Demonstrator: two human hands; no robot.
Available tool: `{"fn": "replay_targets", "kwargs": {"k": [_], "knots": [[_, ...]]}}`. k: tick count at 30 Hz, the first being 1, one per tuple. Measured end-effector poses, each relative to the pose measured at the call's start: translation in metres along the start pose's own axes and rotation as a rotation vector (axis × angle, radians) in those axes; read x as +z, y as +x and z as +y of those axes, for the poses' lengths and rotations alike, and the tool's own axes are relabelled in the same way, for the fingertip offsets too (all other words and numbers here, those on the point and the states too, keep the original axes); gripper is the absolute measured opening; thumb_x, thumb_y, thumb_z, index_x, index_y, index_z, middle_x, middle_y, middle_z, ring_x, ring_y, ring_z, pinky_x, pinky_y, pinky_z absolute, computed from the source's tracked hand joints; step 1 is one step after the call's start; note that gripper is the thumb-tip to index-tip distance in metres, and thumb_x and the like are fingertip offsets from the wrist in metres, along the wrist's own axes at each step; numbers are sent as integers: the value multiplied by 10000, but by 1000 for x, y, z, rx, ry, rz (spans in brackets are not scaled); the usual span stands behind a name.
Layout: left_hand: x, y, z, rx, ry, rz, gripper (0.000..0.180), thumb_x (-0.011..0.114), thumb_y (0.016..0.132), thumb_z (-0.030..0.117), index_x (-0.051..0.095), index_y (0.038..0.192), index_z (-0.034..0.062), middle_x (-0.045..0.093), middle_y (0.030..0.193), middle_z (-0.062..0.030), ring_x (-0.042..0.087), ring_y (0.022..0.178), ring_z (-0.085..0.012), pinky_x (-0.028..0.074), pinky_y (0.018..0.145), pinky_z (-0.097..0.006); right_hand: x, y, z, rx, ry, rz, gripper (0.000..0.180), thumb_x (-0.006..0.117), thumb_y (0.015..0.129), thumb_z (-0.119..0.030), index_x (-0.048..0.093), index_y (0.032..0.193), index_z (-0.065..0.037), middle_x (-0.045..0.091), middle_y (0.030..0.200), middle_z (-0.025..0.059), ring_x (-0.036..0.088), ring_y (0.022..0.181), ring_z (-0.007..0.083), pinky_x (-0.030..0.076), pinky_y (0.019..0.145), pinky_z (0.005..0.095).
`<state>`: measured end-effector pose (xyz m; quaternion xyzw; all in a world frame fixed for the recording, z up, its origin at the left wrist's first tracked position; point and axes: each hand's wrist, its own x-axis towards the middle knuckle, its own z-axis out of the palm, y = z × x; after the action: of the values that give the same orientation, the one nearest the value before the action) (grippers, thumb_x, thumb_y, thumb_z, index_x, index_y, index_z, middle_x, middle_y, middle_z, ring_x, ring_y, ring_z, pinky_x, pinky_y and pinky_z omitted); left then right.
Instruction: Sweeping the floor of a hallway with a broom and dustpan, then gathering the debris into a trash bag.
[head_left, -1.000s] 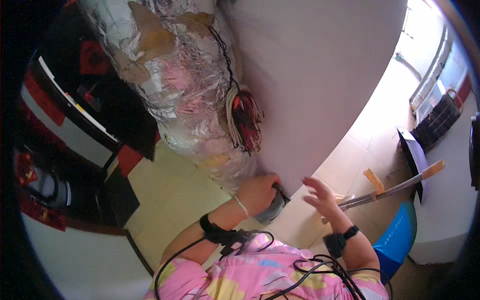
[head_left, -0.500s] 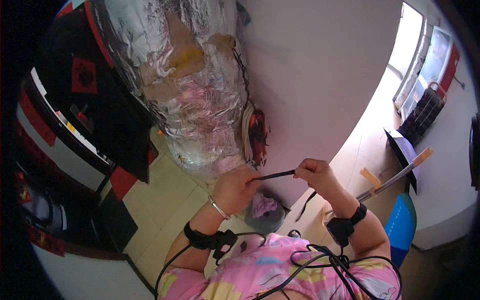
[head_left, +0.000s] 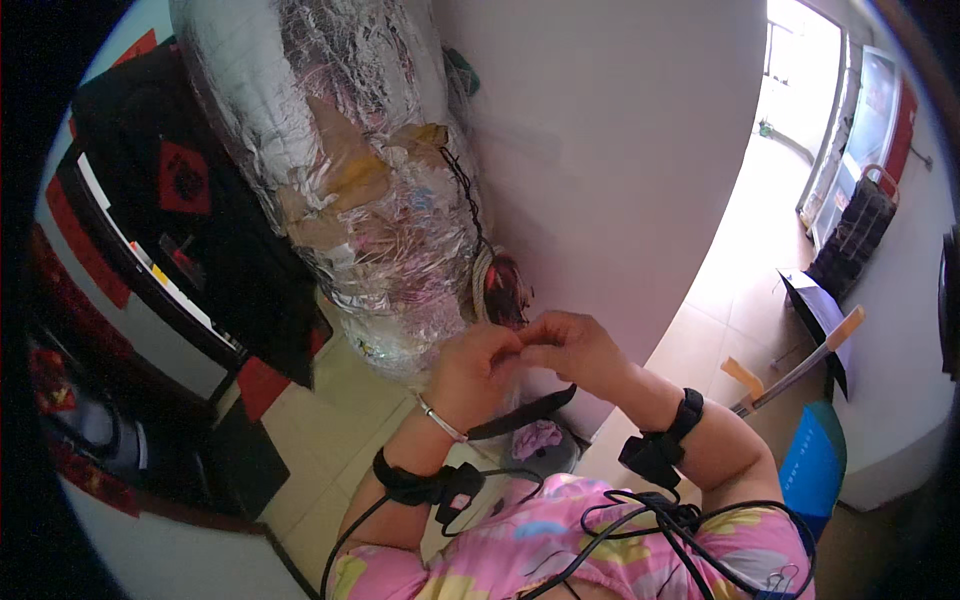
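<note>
My left hand [head_left: 470, 372] and my right hand [head_left: 578, 350] meet in front of my chest, fingers pinched together at the tips. A black strap [head_left: 530, 410] hangs in a loop below them, its upper part hidden in the fingers of both hands. On my left wrist is a silver bangle [head_left: 441, 418], and higher up a black band [head_left: 402, 482] with a small box. A similar black band [head_left: 688, 414] with a box [head_left: 652, 460] circles my right forearm. Black cables [head_left: 655, 510] run from the boxes across my pink patterned top.
Ahead stands a tall foil-wrapped bundle [head_left: 370, 250] against a pale wall [head_left: 600, 150]. Coiled rope [head_left: 485, 285] hangs beside it. Below my hands is a grey bin [head_left: 548, 460] with pink cloth. At right are a metal pole [head_left: 800, 365] and a blue object [head_left: 815, 460]. Black-draped furniture [head_left: 220, 280] stands at left.
The short stretch of strap held taut between my hands is gone from sight. My right hand has moved left to meet the left one, and the strap now sags beneath them.
</note>
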<state>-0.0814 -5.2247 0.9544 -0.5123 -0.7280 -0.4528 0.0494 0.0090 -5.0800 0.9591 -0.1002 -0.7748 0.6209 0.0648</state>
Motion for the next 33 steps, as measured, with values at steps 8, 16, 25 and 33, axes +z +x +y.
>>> {"fn": "replay_targets", "kwargs": {"k": [8, 16, 25, 33], "knots": [[12, 19, -8, -146, -90, 118, 94, 605, 676, 9, 583, 765, 29, 573, 724, -128, 570, 643, -290, 454, 563, -338, -21, 33, -6, -114, -219, 12, 160, 621, 724, -159, 618, 803, -20, 613, 675, 87, 586, 637, 157, 464, 587, 294], [6, 42, -30, -83, 280, 397, 118, 572, 746, 81, 575, 859, 44, 560, 844, -134, 556, 769, -307, 453, 656, -370, -37, 102, -5, -421, -480, 411, 176, 613, 728, -172, 620, 794, -9, 606, 688, 107, 558, 608, 171, 450, 596, 288], [16, 57, -33, -236, 561, 270, 161, 521, 785, 183, 576, 897, 81, 581, 821, -141, 568, 740, -331, 459, 631, -420, -39, 141, 5, -237, -600, 234, 268, 569, 763, -280, 628, 891, -52, 615, 876, 162, 586, 803, 313, 454, 710, 375], [22, 60, -39, -212, 568, 355, 160, 532, 782, 205, 578, 848, 67, 596, 796, -141, 577, 703, -337, 466, 603, -425, -39, 140, -5, -204, -412, -10, 225, 587, 766, -237, 620, 896, -57, 635, 834, 88, 585, 751, 193, 454, 706, 336]]}}
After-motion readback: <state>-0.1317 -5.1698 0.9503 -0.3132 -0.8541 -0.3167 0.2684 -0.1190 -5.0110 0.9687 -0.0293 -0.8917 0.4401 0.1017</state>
